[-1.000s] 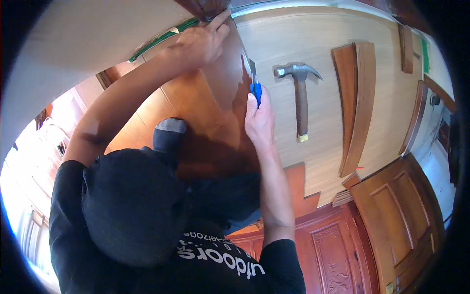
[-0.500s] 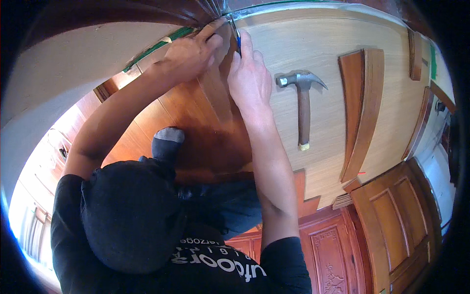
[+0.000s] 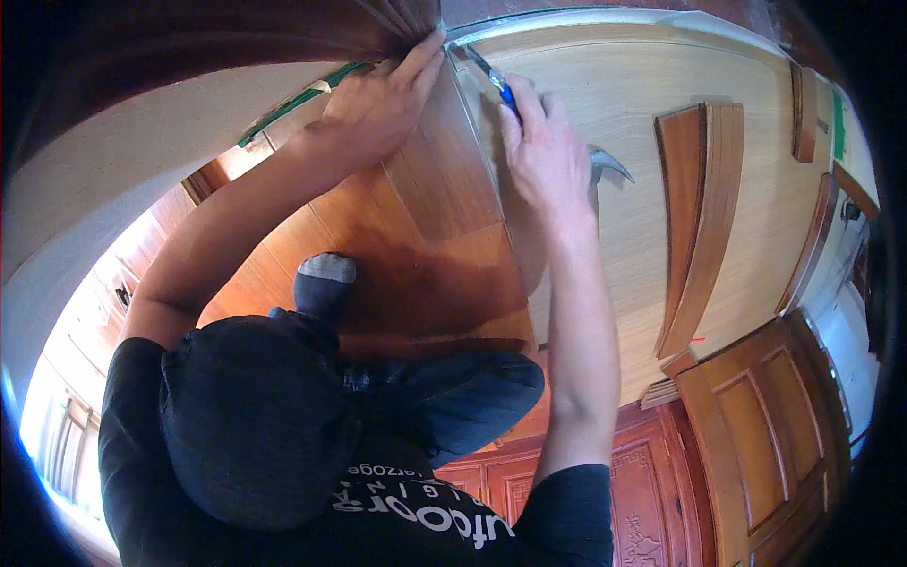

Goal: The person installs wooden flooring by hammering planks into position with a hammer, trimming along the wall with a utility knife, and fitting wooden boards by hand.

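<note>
In my right hand is a slim utility knife with a blue grip and a silver front end. It points up and left, just above the pale board. My left hand reaches to the far corner, index finger stretched out, fingertips at the end of a brown wood plank beside a dark hanging cloth. Part of its fingers is hidden by the cloth. Close to my right wrist lies a claw hammer, its handle mostly covered by my arm.
Two long brown wood strips lie on the pale board at the right. Beyond them stands a panelled wooden door. Red carved cabinet doors are at the bottom. My socked foot rests on the wood floor. A pale wall runs along the left.
My right hand has moved right with the utility knife, away from the corner and partly over the hammer. My left hand has shifted slightly right. My right knee has moved right.
</note>
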The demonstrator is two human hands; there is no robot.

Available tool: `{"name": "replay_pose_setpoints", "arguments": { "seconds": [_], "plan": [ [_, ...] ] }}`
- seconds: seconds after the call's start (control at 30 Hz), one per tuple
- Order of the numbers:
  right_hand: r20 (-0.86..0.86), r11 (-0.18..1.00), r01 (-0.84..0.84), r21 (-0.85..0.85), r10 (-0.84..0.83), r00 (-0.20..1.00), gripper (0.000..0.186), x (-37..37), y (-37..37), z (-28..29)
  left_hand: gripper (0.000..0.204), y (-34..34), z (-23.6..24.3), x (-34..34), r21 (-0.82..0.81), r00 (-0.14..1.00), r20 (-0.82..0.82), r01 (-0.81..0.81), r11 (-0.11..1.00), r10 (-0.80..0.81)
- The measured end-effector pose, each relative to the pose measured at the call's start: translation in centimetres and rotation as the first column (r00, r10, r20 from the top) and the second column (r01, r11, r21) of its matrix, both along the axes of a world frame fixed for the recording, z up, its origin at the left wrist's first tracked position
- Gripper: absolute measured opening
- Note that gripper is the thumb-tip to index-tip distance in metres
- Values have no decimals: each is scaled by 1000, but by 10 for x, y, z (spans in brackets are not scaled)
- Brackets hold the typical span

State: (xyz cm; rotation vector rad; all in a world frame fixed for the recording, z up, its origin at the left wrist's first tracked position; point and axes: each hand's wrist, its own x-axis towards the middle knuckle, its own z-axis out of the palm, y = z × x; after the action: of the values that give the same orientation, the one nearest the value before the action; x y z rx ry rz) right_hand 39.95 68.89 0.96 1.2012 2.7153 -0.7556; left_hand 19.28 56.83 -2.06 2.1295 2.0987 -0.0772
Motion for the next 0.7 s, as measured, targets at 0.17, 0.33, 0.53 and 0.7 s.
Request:
{"name": "replay_pose_setpoints", "arguments": {
  "seconds": [0.17,0.33,0.53,0.7],
  "plan": [
    [-151,965,-145,218,180,972,28,3,34,-26,66,14,18,12,-213,995,-52,-91,973,82],
    [-222,947,-201,249,258,940,26,-13,41,-38,67,12,31,14,-38,967,190,-166,985,170],
    [-244,964,-157,213,208,947,30,-23,42,-37,71,30,30,9,-371,974,47,-188,909,220],
    [-214,976,-135,172,171,962,30,-27,38,-36,66,14,13,6,-110,973,172,-139,984,156]
  ]
}}
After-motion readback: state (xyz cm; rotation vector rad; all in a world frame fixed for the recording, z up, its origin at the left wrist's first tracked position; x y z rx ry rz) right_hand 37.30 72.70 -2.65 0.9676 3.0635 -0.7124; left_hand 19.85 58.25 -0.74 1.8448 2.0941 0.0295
